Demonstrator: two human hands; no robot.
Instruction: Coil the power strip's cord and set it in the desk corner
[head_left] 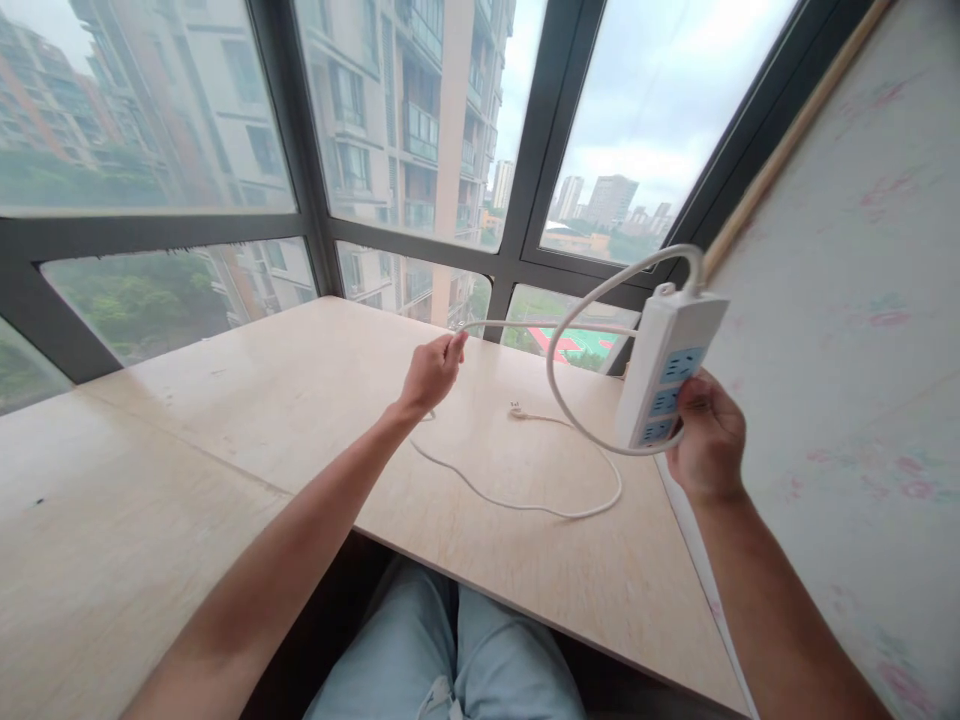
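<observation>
My right hand grips a white power strip with blue socket faces, held tilted above the right side of the table. Its white cord leaves the top end, loops down and passes round the strip. From behind the strip the cord stretches left to my left hand, whose fingers are closed on it. Beyond that hand the cord drops and lies in a loose curve on the table. The plug rests there with its prongs showing.
The pale wooden table reaches to dark-framed windows at the back. A wall with flowered paper borders the right side. My legs are below the front edge. A small dark speck lies at the left.
</observation>
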